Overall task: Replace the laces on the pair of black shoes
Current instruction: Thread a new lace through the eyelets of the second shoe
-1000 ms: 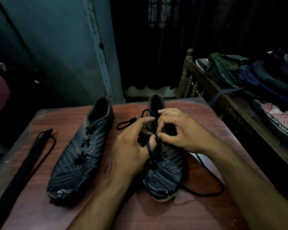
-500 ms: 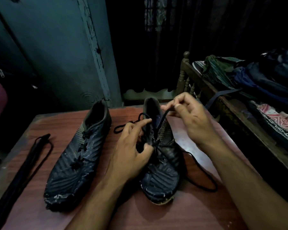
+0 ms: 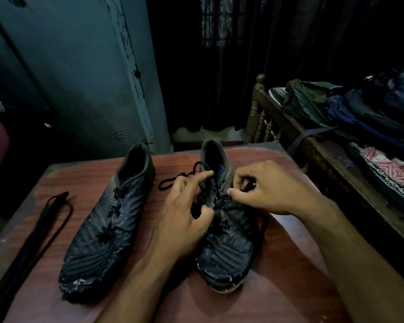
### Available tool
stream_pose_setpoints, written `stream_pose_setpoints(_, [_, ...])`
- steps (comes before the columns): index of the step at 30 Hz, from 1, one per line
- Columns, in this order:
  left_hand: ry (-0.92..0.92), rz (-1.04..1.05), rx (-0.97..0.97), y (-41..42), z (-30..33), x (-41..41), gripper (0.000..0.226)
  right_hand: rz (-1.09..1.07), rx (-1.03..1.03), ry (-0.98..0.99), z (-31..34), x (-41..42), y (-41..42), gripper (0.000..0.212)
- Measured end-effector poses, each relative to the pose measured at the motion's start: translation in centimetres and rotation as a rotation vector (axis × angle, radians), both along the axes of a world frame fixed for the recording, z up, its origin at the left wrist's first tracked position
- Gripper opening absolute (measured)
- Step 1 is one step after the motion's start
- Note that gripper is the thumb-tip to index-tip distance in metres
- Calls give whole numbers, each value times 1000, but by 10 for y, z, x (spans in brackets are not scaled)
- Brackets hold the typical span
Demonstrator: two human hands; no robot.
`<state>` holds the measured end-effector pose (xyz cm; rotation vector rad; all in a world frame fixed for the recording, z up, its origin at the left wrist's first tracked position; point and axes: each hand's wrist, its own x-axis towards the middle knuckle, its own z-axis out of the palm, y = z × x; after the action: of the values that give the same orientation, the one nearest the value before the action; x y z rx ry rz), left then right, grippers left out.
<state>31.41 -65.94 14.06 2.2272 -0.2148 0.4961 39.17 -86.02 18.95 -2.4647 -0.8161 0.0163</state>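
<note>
Right hand [image 3: 264, 190] lowered — now pinching lace [image 3: 229, 207] at shoe [image 3: 224, 229]

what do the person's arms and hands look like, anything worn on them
Both forearms are bare as far as the picture shows: no sleeves, gloves, watch or bands. No rings show on the fingers of the left hand or right hand; nails look short.

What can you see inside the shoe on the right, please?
Looking into the right shoe, only its dark collar and a bluish patch of lining show. The left hand and right hand work the lace over its eyelets, covering the tongue; deeper inside is too dark to tell.
</note>
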Motion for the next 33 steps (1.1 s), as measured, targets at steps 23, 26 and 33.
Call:
stream_pose_setpoints(23, [32,-18,-14,0,-3,3,66,-194,552,-180,-1,9,-7,31])
stream_pose_setpoints(26, [36,-23,-11,-1,-3,2,67,-53,119,-72,-6,5,-5,41])
stream_pose_setpoints(33, [32,-14,0,-1,-2,2,66,77,358,180,4,5,-14,25])
